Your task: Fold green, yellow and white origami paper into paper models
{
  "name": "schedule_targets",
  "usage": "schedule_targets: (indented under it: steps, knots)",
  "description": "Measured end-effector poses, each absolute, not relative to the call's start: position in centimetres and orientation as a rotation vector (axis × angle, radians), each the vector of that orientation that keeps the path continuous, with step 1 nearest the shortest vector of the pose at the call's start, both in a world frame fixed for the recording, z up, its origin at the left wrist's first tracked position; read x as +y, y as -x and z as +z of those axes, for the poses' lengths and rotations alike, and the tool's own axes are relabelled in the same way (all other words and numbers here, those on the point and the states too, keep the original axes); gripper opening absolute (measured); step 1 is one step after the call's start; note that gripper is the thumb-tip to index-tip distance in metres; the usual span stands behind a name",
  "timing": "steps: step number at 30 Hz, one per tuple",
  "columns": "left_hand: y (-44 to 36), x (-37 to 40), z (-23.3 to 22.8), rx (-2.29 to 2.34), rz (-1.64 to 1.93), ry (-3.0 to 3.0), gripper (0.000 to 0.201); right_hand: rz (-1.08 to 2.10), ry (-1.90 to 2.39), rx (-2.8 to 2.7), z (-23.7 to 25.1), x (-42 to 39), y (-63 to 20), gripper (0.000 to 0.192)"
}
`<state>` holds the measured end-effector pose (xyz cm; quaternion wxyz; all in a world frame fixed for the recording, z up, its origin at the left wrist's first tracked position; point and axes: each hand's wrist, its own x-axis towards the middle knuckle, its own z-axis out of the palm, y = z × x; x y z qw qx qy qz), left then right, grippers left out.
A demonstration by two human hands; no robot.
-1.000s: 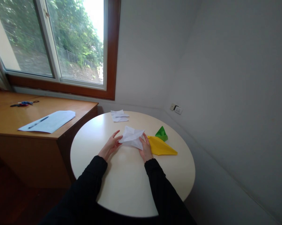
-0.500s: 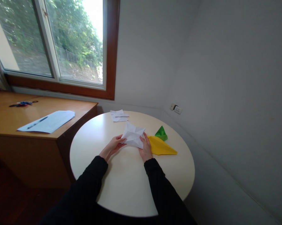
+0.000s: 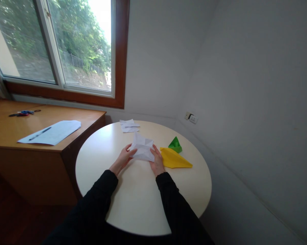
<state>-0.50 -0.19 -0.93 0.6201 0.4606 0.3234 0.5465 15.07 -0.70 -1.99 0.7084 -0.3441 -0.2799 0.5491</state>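
Note:
Between my two hands is a creased sheet of white paper [image 3: 142,149], held over the round table. My left hand [image 3: 124,156] grips its left side, thumb on top and fingers beneath. On the right edge, my right hand [image 3: 157,160] pinches the paper in the same way. Fold lines cross the sheet, and its far left corner sticks up. Just right of my right hand lies a yellow folded paper shape [image 3: 174,158], long and pointed. A small green folded paper shape [image 3: 175,145] stands right behind it. My fingertips under the white sheet are hidden.
The round cream table [image 3: 133,200] bears several white paper pieces [image 3: 129,126] at its far edge. To the left stands a wooden desk [image 3: 84,119] with white sheets [image 3: 59,131], a pen [image 3: 40,133] and scissors-like items [image 3: 25,113]. A wall socket [image 3: 193,118] sits behind the table.
The white paper has tilted and flattened a little, its right far corner moving left and slightly down. Both hands keep hold of it, with fingers shifted slightly.

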Motion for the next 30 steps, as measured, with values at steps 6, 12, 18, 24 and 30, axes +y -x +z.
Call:
schedule_targets:
  steps: [6, 12, 18, 24, 30]
  knots:
    - [0.3, 0.0, -1.0, 0.972, 1.549, -1.205, 0.044, 1.164, 0.76, -0.602, -2.5, -0.2, -15.4, 0.058]
    - [0.0, 0.2, -1.2, 1.004, 1.562, -1.266, 0.04, 1.196, 0.784, -0.656, -2.4, -0.3, -15.2, 0.06]
    - [-0.1, 0.2, -1.4, 1.034, 1.511, -1.373, 0.033, 1.244, 0.764, -0.604, -2.0, -0.7, -14.9, 0.062]
    - [-0.1, 0.3, -1.6, 1.208, 1.529, -1.533, 0.021, 1.254, 0.773, -0.64, -1.8, -1.0, -14.8, 0.055]
    - [-0.3, 0.5, -2.0, 1.293, 1.478, -1.664, 0.032, 1.096, 0.922, -0.805, -2.3, -0.8, -14.7, 0.046]
